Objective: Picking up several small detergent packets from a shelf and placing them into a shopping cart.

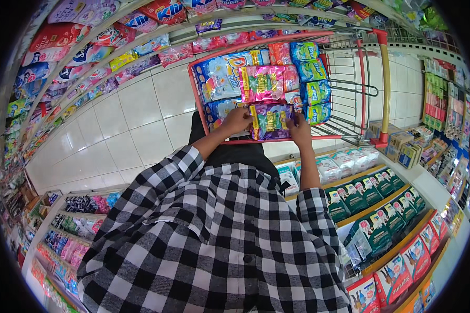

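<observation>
Between both hands is a purple Rinso detergent packet [271,122], over the near side of a red-rimmed wire shopping cart [313,137]. My left hand [237,120] grips the packet's left edge, and my right hand [299,129] has its right edge. Just beyond it lies a pink Rinso packet [261,84]. To the left in the cart are a large blue and white Daia detergent bag [219,76] and a second blue bag [219,111] partly hidden by my left hand. Several blue-green packets [317,92] line the right side, near an orange-red packet [279,53].
Shelves of detergent pouches [113,35] curve along the far and left sides. Diaper packs [372,231] fill the shelves at my right. Cardboard boxes [395,141] stand beyond the cart's yellow handle [384,82]. White floor tiles [141,121] run along the aisle at left.
</observation>
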Tool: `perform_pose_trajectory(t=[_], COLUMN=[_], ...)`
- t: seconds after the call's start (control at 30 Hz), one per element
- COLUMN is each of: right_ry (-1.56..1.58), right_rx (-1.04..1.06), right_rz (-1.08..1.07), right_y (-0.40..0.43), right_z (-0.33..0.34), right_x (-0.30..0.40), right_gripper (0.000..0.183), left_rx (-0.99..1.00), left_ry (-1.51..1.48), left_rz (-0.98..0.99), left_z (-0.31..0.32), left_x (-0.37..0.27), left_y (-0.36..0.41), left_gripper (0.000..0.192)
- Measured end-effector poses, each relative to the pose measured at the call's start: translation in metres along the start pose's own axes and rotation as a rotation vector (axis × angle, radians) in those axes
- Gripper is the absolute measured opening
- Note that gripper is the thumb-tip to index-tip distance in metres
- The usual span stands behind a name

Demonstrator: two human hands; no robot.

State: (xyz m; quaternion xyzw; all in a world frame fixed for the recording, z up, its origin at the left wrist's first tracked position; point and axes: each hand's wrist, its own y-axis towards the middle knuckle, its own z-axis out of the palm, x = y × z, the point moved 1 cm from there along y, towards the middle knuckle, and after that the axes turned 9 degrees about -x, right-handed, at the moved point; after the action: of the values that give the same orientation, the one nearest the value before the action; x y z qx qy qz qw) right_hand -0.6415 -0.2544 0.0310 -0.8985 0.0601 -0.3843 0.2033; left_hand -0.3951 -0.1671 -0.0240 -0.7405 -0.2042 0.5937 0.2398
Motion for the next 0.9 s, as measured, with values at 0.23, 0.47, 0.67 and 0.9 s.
perform_pose_trajectory(t=[0.23, 0.47, 0.67, 0.9], right_ry=[-0.158, -0.227, -0.334, -0.475], right_rx=[-0.006, 0.095, 0.204, 0.123], right_rz=[-0.211, -0.239, -0.143, -0.252], right_y=[0.001, 0.01, 0.02, 0.012], right_z=[0.016, 0.015, 0.023, 0.019], right_x=[0.028, 0.003, 0.016, 0.062], right_gripper=[0.052, 0.041, 0.035, 0.044], left_rx=[-0.078, -0.252, -0.047, -0.347], left_ry=[-0.428, -0.104, -0.135, 0.557], left_rz=[-0.285, 0.028, -0.141, -0.109], left_z=[0.003, 0.002, -0.013, -0.023], left_x=[-0.018, -0.015, 0.004, -0.075], left_y=[-0.015, -0.012, -0.009, -0.03], left_gripper=[0.024, 0.023, 0.025, 0.05])
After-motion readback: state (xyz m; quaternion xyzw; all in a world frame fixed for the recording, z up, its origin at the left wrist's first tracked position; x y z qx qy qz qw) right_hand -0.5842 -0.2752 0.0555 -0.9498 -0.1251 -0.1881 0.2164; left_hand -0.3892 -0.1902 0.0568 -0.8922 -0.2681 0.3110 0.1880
